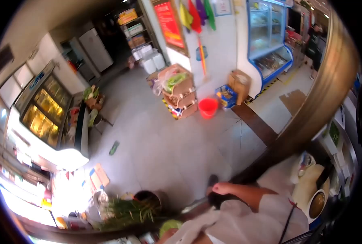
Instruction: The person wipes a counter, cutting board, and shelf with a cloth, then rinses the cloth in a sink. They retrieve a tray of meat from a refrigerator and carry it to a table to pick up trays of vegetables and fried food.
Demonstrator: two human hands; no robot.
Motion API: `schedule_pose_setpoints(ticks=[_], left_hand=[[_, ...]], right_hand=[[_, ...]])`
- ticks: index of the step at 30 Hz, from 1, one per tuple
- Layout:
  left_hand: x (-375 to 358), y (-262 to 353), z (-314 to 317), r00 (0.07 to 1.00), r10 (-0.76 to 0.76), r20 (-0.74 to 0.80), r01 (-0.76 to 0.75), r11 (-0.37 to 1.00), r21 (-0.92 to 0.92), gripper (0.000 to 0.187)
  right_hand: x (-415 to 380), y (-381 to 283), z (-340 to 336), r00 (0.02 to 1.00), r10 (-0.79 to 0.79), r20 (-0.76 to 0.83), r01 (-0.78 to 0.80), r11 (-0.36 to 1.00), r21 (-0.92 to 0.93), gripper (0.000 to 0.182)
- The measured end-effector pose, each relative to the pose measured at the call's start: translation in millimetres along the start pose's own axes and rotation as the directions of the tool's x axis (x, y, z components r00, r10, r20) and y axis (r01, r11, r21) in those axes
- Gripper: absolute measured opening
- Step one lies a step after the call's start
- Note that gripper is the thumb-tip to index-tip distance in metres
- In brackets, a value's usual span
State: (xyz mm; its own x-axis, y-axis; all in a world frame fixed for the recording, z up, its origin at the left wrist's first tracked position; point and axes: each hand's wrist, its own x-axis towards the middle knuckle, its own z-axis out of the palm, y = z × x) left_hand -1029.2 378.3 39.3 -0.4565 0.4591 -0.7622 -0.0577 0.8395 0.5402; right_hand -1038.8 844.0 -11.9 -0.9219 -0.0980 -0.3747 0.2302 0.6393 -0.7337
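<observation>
We identify the grey floor (164, 148) as the largest surface; it gives open room between the stacked crates (181, 99) and our position. The curved brown edge (317, 110) sweeps down the right side and along the bottom; we treat it as the nearest boundary for sideways arm movement. The green stalks (128, 213) lie near this edge, left of our hands, against a dark-mouthed container (163, 199). We judge them light and flexible, best gripped as a bundle.

The pale green rounded item (169, 226) is at the bottom centre, just beside the left hand (169, 234). We estimate it to be fairly firm, easily bruised and possibly slippery if wet; support from beneath is advisable. The sleeve and frame border hide the left fingers, so we cannot tell whether they are spread or gripping.

The small dark item (213, 179) is at the end of the outstretched right hand (221, 188). Blur hides its form, stiffness and contact; we cannot specify a grip point, nor tell whether these fingers are pinching or spread.
</observation>
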Motion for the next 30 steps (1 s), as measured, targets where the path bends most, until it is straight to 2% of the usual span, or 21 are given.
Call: schedule_pose_setpoints(ticks=[3,5,7,8,9,11,12,14,17,19,21,23,24,25,27,29,30], left_hand=[[36.9,51.5,-56.8,0.995,-0.012,-0.101,0.009,1.0,-0.026,0.046],[66.1,90.2,-103.3,0.987,-0.019,-0.162,0.019,1.0,-0.007,0.046],[100.3,136.4,-153.7,0.974,-0.007,-0.225,0.008,1.0,0.004,0.045],[114.1,155.4,-177.8,0.968,-0.002,-0.251,0.008,1.0,0.021,0.045],[131.8,179.4,-200.3,0.961,0.013,-0.275,-0.004,0.999,0.034,0.045],[171.9,230.4,-244.5,0.953,0.051,-0.3,-0.035,0.998,0.059,0.044],[194.5,255.4,-261.2,0.949,0.076,-0.305,-0.055,0.996,0.076,0.044],[243.1,303.7,-287.9,0.947,0.129,-0.295,-0.101,0.989,0.11,0.044],[322.1,376.6,-325.0,0.943,0.232,-0.236,-0.191,0.964,0.184,0.043],[378.0,426.1,-346.6,0.936,0.305,-0.176,-0.262,0.937,0.23,0.043],[438.5,477.0,-365.5,0.915,0.388,-0.108,-0.347,0.896,0.278,0.042],[507.2,531.9,-389.1,0.875,0.484,-0.015,-0.451,0.827,0.334,0.042],[545.7,562.5,-404.9,0.837,0.545,0.044,-0.521,0.769,0.37,0.042],[585.0,600.0,-417.7,0.79,0.606,0.095,-0.59,0.708,0.389,0.042],[670.1,682.9,-429.5,0.661,0.72,0.211,-0.727,0.544,0.42,0.041],[746.1,790.6,-417.0,0.551,0.753,0.36,-0.819,0.405,0.407,0.038],[782.8,860.1,-401.6,0.451,0.756,0.474,-0.878,0.282,0.386,0.035]], right_hand=[[133.3,17.9,-6.5,0.98,-0.137,0.147,0.141,0.99,-0.018,0.028],[195.2,-11.2,-28.8,0.961,-0.132,0.244,0.143,0.989,-0.025,0.032],[253.4,-40.7,-62.3,0.883,-0.23,0.408,0.258,0.966,-0.013,0.035],[270.4,-59.0,-81.4,0.842,-0.25,0.478,0.249,0.966,0.068,0.038],[264.0,-90.4,-131.1,0.798,-0.264,0.542,0.229,0.964,0.132,0.049],[267.5,-117.9,-204.4,0.74,-0.363,0.567,0.286,0.932,0.224,0.056],[262.8,-119.3,-235.3,0.77,-0.331,0.545,0.245,0.943,0.225,0.056],[259.0,-104.9,-296.2,0.748,-0.41,0.522,0.122,0.858,0.499,0.062],[248.9,-39.3,-376.3,0.838,-0.323,0.439,0.109,0.889,0.446,0.056],[232.6,22.9,-422.6,0.879,-0.301,0.371,0.102,0.877,0.469,0.065],[193.6,62.8,-469.9,0.914,-0.095,0.395,-0.095,0.896,0.434,0.073],[154.5,87.9,-496.6,0.888,0.199,0.415,-0.367,0.85,0.378,0.081],[145.9,101.0,-496.1,0.873,0.328,0.362,-0.452,0.822,0.345,0.084],[140.9,114.6,-494.5,0.864,0.396,0.312,-0.496,0.777,0.389,0.083],[133.9,136.1,-491.7,0.87,0.456,0.189,-0.478,0.684,0.551,0.082],[130.2,154.2,-497.3,0.855,0.512,0.086,-0.428,0.602,0.674,0.08],[124.8,165.4,-507.1,0.839,0.542,0.049,-0.404,0.561,0.722,0.079]])
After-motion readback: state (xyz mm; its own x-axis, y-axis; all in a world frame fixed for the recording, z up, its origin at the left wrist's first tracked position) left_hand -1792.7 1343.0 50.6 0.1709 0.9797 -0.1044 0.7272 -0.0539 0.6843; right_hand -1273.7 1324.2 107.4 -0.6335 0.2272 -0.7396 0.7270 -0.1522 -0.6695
